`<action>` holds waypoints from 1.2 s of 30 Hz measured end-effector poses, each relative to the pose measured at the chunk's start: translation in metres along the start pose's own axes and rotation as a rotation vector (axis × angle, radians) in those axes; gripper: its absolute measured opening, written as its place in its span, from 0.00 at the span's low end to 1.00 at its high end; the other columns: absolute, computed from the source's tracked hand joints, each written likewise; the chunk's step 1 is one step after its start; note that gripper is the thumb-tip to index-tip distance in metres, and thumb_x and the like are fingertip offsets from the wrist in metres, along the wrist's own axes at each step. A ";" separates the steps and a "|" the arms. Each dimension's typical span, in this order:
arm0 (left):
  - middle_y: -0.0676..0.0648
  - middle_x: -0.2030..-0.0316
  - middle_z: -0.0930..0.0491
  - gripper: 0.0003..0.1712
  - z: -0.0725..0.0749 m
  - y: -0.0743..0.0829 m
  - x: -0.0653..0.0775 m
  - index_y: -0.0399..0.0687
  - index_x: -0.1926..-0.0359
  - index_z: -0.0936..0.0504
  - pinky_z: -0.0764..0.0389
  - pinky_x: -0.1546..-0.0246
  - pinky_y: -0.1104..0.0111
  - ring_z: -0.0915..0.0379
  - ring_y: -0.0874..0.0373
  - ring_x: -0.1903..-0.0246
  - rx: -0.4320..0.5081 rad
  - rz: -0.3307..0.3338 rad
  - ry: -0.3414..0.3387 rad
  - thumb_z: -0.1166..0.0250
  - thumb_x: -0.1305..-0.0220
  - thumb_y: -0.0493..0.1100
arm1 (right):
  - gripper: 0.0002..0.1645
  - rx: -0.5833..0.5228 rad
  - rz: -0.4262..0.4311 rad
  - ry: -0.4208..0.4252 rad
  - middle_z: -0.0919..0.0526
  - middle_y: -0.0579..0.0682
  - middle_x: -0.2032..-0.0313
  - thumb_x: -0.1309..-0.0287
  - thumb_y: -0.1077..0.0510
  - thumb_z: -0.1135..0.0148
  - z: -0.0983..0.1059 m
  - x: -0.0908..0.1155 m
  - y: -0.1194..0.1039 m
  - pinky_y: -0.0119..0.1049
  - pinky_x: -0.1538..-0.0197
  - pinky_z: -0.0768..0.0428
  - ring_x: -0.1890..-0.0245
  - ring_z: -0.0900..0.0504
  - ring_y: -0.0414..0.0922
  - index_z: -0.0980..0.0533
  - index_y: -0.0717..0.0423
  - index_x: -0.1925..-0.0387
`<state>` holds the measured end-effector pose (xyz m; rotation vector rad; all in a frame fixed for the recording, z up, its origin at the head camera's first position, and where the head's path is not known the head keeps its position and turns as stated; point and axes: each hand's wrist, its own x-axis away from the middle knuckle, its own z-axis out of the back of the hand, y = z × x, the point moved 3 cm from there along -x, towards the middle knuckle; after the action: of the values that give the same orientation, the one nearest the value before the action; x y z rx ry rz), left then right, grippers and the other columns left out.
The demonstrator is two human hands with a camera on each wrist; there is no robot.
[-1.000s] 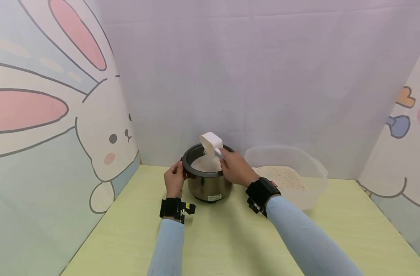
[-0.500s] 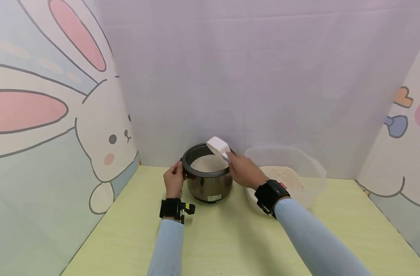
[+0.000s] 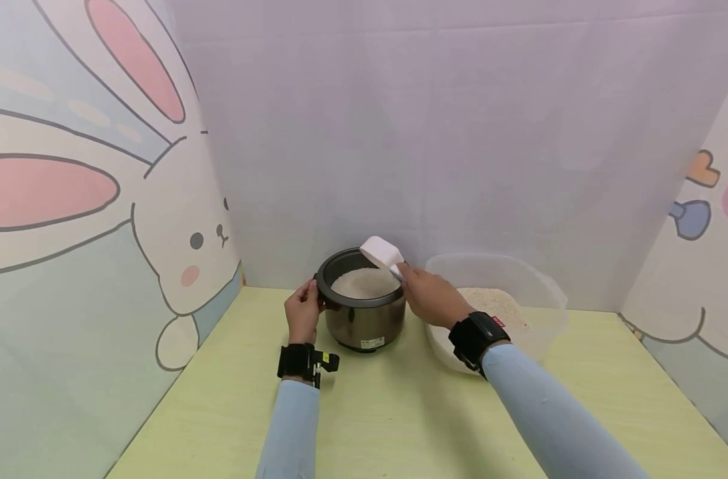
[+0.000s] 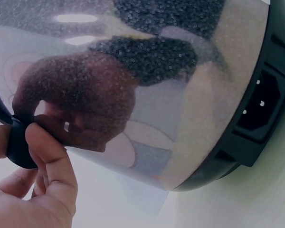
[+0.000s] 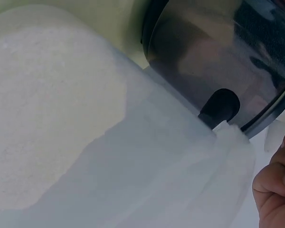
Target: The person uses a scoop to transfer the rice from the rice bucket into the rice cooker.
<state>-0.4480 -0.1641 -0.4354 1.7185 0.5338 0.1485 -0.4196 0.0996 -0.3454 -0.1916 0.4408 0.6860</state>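
A rice cooker (image 3: pixel 366 324) with a shiny brown body and dark rim stands lidless at the back of the table. White rice (image 3: pixel 364 284) lies inside it. My left hand (image 3: pixel 302 314) pinches the cooker's black side handle (image 4: pixel 21 148) between thumb and fingers, plain in the left wrist view. With my right hand (image 3: pixel 434 297) I grip a white scoop (image 3: pixel 380 253) by its handle. The scoop is tipped over the right part of the cooker's rim, and its inside is hidden. In the right wrist view only part of the right hand shows, at the right edge.
To the right of the cooker, close beside it, is a translucent plastic tub (image 3: pixel 552 318) holding more rice (image 3: pixel 496 305). My right forearm passes over its front. A pale curtain (image 3: pixel 399 133) hangs behind, with rabbit-printed panels (image 3: pixel 184 266) on both sides of the table (image 3: pixel 364 412).
My right hand and the scoop have moved right, from over the cooker's middle toward its right rim. Rice in the cooker shows more fully now. The left hand keeps its place on the handle.
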 end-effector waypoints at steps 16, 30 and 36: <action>0.43 0.64 0.24 0.17 -0.001 0.001 0.001 0.47 0.53 0.21 0.19 0.70 0.67 0.22 0.53 0.68 0.005 -0.027 0.007 0.42 0.39 0.50 | 0.25 -0.065 -0.205 0.076 0.23 0.59 0.68 0.38 0.61 0.56 0.014 0.033 0.074 0.44 0.69 0.27 0.74 0.24 0.50 0.41 0.66 0.41; 0.40 0.63 0.25 0.18 0.000 0.012 0.009 0.43 0.50 0.23 0.19 0.68 0.66 0.22 0.55 0.69 0.014 0.003 -0.028 0.44 0.37 0.46 | 0.21 -0.084 -0.330 -0.027 0.22 0.63 0.63 0.38 0.60 0.60 0.008 0.066 0.114 0.43 0.71 0.29 0.73 0.24 0.51 0.37 0.66 0.45; 0.41 0.63 0.25 0.18 0.000 0.011 0.007 0.43 0.50 0.23 0.19 0.69 0.66 0.23 0.55 0.69 0.000 -0.004 -0.023 0.44 0.37 0.47 | 0.20 -0.112 -0.392 -0.091 0.22 0.63 0.63 0.38 0.61 0.60 0.008 0.076 0.124 0.38 0.75 0.33 0.80 0.28 0.46 0.37 0.66 0.46</action>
<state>-0.4388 -0.1620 -0.4265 1.7172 0.5206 0.1255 -0.4453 0.2397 -0.3766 -0.3411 0.2668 0.3329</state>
